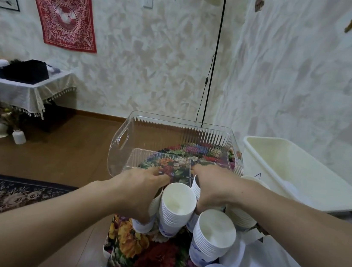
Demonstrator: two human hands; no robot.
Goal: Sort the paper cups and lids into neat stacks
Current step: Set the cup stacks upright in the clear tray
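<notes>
Head view: both hands grasp cup stacks in front of a clear bin.

A centre cup stack [176, 209] stands between the hands. The left hand [138, 192] curls over a stack [148, 217] just left of it, fingers wrapped round the rim. The right hand [214, 189] grips a third stack [195, 188], mostly hidden beneath the palm. Nearer the person than the right hand stands another cup stack [212, 239], beside loose white lids [256, 265]. The clear bin [122, 139] sits just beyond both hands on the floral-covered surface [154, 258].
</notes>
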